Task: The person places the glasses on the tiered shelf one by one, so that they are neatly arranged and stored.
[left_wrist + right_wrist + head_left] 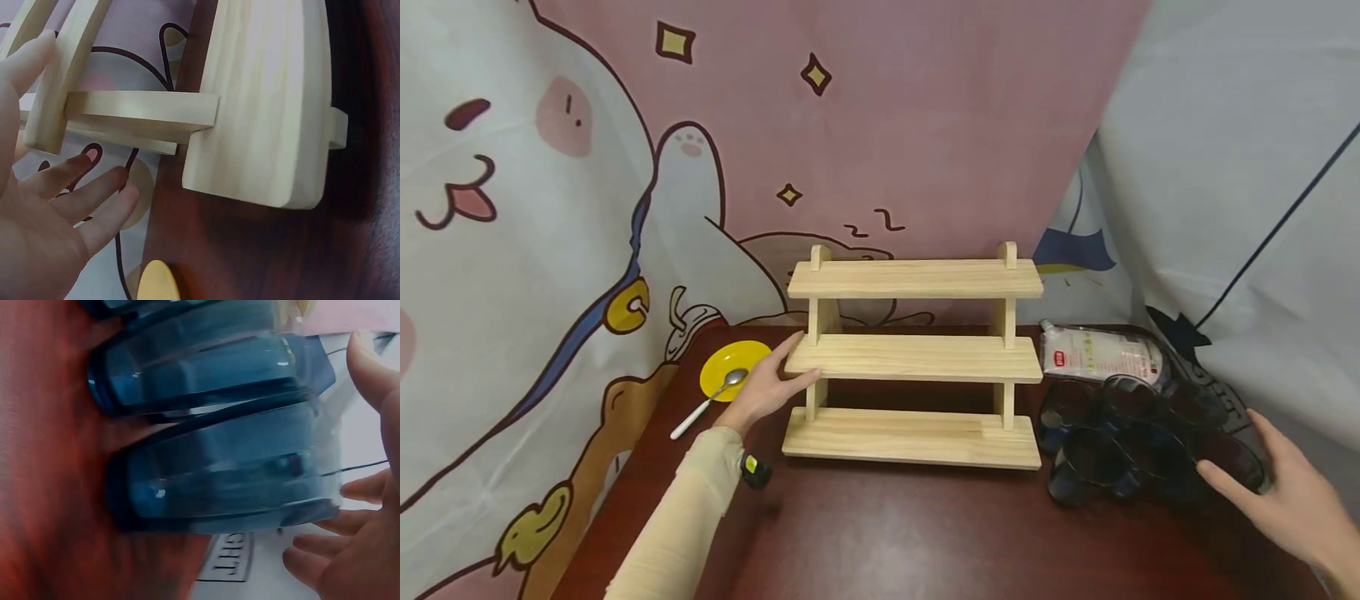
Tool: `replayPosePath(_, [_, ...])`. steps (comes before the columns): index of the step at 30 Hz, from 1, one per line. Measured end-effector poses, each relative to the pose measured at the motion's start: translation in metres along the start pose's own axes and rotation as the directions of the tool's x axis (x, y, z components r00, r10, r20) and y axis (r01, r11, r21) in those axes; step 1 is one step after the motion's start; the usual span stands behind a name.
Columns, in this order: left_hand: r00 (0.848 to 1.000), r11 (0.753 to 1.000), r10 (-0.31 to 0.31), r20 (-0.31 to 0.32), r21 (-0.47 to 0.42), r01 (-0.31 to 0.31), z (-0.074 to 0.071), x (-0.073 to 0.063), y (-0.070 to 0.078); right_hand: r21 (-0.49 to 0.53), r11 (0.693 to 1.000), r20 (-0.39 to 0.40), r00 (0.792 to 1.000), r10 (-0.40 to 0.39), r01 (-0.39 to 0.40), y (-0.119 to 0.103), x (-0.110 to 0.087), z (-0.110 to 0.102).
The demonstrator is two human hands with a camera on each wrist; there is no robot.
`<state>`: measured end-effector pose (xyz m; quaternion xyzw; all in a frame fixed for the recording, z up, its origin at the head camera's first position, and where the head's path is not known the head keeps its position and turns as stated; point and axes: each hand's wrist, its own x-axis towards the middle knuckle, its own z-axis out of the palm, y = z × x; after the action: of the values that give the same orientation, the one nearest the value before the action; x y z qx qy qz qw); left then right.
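A three-tier wooden shelf (913, 358) stands on the dark red table. My left hand (763, 390) is at the left end of its middle board, fingers extended and thumb along the board's front. In the left wrist view the thumb is by the board's edge; firm contact is hard to tell. On the right stands a cluster of several dark blue glasses (1090, 458). My right hand (1292, 492) is spread around the rim of the rightmost glass (219, 475), with thumb and fingers apart. Whether its fingertips touch the glass cannot be made out.
Left of the shelf lies a yellow plate (718, 360) with a white-handled spoon (700, 412) resting on it. A white printed pouch (1101, 354) lies behind the glasses. Patterned cloth (940, 125) hangs around the table (880, 533).
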<state>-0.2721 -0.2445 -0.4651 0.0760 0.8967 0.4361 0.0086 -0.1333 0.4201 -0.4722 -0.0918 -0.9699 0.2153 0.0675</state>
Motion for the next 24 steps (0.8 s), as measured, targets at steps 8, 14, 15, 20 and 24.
replayPosePath(8, [0.999,0.998,-0.011,-0.043,-0.057,0.009,0.006,0.003,-0.006,0.073,0.991,0.044,0.993,0.107,-0.110,0.010,-0.008,0.024])
replayPosePath(14, [0.998,0.990,-0.006,-0.070,-0.142,-0.004,0.010,0.002,-0.011,0.201,0.978,-0.039,0.997,0.071,-0.062,0.014,-0.008,0.030])
replayPosePath(15, [0.997,0.988,-0.005,-0.071,-0.156,-0.006,0.011,0.003,-0.012,0.225,0.973,-0.050,0.997,0.058,-0.045,0.015,-0.008,0.031])
replayPosePath(20, [0.997,0.977,-0.002,-0.073,-0.214,-0.014,0.015,0.005,-0.015,0.320,0.947,-0.075,0.996,0.036,-0.010,0.019,-0.011,0.034])
replayPosePath(24, [0.997,0.960,-0.009,-0.077,-0.280,-0.013,0.018,0.004,-0.018,0.317,0.948,-0.081,0.995,0.062,-0.033,0.017,-0.013,0.033])
